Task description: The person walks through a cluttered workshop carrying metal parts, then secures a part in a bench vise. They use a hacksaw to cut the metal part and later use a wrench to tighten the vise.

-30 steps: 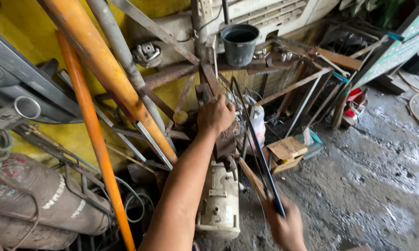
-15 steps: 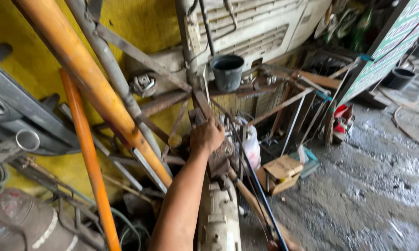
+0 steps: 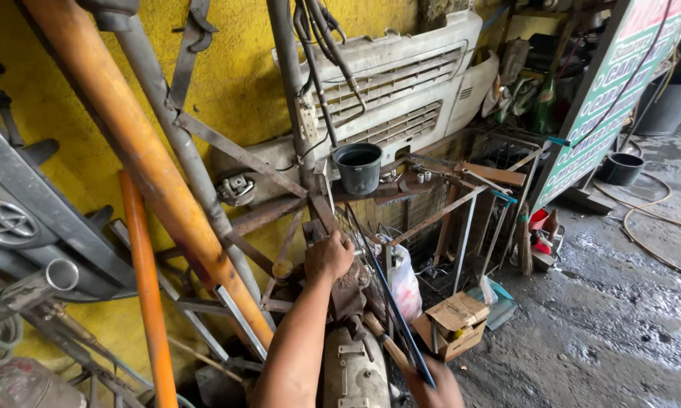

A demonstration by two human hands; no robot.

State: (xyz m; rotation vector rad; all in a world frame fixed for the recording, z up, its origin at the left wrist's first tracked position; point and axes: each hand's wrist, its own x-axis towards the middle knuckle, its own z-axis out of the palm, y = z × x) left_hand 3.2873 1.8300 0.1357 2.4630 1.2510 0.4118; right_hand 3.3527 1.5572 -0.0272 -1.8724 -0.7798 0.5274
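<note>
1. Two orange pipes (image 3: 151, 159) lean against the yellow wall (image 3: 234, 68): a thick one running down from the upper left, and a thinner one (image 3: 148, 302) standing below it.
2. One dark bucket (image 3: 358, 168) sits on the rusty metal rack (image 3: 431, 219); a second dark tub (image 3: 620, 168) stands on the wet floor at the right.
3. One white vehicle grille (image 3: 401, 83) rests against the wall above the rack.
4. One cardboard box (image 3: 454, 325) lies on the ground beside a white plastic bag (image 3: 405, 287).
5. The left hand (image 3: 329, 257) is closed in a grip on a rusty vise (image 3: 348, 291) at the middle of the scene, fingers curled over its top.
6. The right hand (image 3: 431, 389) sits at the bottom edge, mostly cut off. It is wrapped around the wooden handle of a hacksaw (image 3: 389, 317), whose dark frame slants up toward the vise.
7. One pale, worn machine housing (image 3: 353, 374) lies just under the left forearm.
</note>
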